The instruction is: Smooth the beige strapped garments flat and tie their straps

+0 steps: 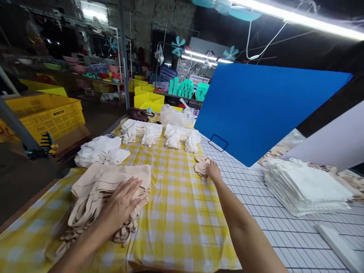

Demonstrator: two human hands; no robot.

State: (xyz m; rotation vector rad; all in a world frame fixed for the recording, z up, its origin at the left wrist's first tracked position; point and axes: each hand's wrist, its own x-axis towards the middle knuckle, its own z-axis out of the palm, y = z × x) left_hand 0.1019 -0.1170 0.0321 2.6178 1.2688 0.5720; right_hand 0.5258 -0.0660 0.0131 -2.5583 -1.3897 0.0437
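Note:
My left hand [123,199] lies flat with fingers stretched on a stack of beige strappy garments [122,172], whose straps hang in loops toward me. Farther off to the right, my right hand [214,170] has its fingers closed on a small crumpled beige cloth piece [201,167] at the edge of the yellow checked tablecloth [170,212]. Its fingertips are partly hidden. Behind the beige stack sits a loose heap of white cloth [101,149]. Two folded stacks of white garments [142,129] with gathered straps lie farther back.
A large blue board [264,110] leans over the table's right side. White folded cloths [304,185] are stacked on the white grid-patterned surface [284,237]. At the back are a clear plastic bag [174,115] and a dark handbag [139,113]. A yellow crate [54,117] stands left.

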